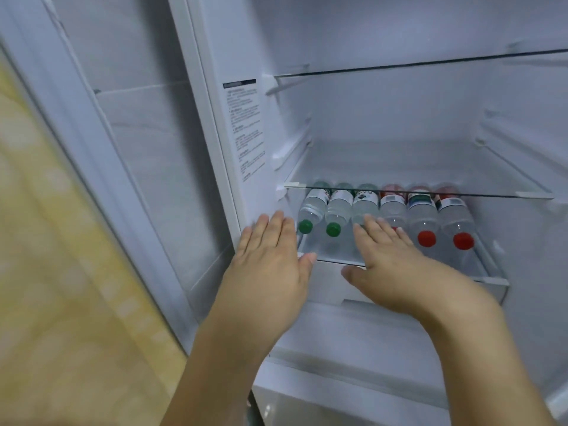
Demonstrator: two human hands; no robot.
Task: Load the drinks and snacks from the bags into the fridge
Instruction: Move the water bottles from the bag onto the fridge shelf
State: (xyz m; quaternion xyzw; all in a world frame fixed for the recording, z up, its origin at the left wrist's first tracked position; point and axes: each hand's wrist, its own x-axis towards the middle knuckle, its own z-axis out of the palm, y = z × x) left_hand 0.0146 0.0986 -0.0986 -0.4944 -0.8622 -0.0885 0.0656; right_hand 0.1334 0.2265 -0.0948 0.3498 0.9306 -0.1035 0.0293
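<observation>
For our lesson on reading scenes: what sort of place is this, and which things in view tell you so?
Probably a home kitchen, looking into an open fridge: glass shelves, a row of bottles lying on their sides, and a yellowish wall beside the door.

The right hand covers the caps of the third and fourth bottles, so their colours can't be told. The bottle bases blur behind the glass shelf edge. The sticker on the fridge wall is too small to read. Both forearms run off the bottom edge.
</observation>
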